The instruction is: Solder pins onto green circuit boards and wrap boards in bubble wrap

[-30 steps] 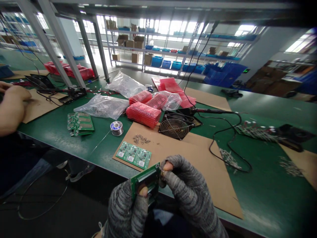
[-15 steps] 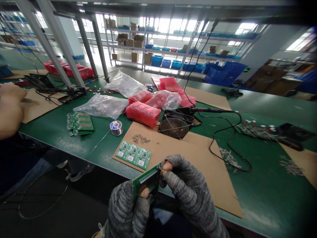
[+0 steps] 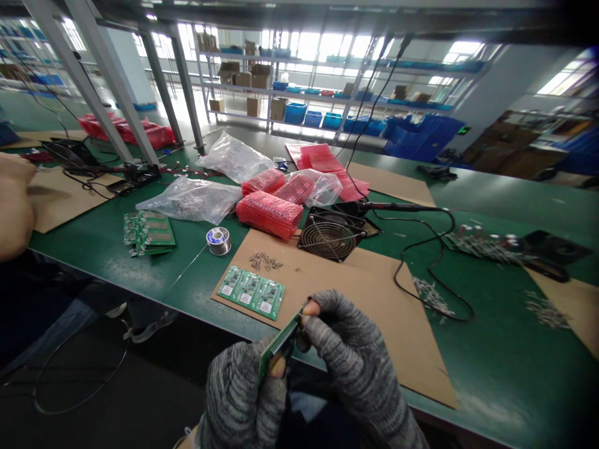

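Gloved left hand (image 3: 241, 388) grips a green circuit board (image 3: 279, 343) at lower centre, long axis slanting toward upper right; right hand (image 3: 305, 319), fingertips pinched together, meets its upper end

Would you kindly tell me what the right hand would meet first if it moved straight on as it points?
Probably the green circuit board in the left hand, its end by the fingers of the right hand; depth is unclear.

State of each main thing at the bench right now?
Board: held, tilted
Left hand: gripping board
Right hand: fingertips pinched at board's end
Panel: flat on cardboard
Metal bits: loosely heaped
Solder: spool, hole up
Other boards: stacked
Fan: spinning or not, unclear
Iron: resting, heat unclear
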The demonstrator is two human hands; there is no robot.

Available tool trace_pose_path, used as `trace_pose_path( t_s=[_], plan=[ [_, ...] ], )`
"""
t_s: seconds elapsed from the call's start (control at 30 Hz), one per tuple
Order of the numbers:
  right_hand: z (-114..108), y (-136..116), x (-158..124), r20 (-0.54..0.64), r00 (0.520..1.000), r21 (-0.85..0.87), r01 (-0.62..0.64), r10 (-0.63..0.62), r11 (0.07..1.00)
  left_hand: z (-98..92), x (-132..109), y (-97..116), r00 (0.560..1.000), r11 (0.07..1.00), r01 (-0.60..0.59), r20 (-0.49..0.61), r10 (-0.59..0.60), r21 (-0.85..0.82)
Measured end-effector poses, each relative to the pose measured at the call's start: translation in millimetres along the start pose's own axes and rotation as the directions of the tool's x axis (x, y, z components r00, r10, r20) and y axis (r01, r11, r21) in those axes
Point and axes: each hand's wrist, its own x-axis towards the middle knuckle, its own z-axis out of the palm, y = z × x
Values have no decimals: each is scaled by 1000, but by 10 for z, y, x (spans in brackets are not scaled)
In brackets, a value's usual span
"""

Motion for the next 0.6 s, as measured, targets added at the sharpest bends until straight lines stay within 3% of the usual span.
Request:
trace_pose_path(
  t_s=[0.17, 0.33, 0.43, 0.6],
  plan=[
    [-45, -14, -36, 18, 1000, -76, 12, -10, 997, 22, -158, -78, 999, 999, 37, -3, -37, -1],
    [-175, 17, 16, 11, 998, -151, 55, -54, 987, 0, -180, -152, 960, 948, 279, 35, -277, -153],
    [-264, 127, 324, 8, 988, -300, 150, -155, 942, -38, -140, -293, 953, 926, 304, 94, -289, -226],
    [-170, 350, 1058, 325, 923, -630, 374, -206, 681, -92, -182, -521, 894, 851, 440, 47, -447, -288]
  ],
)
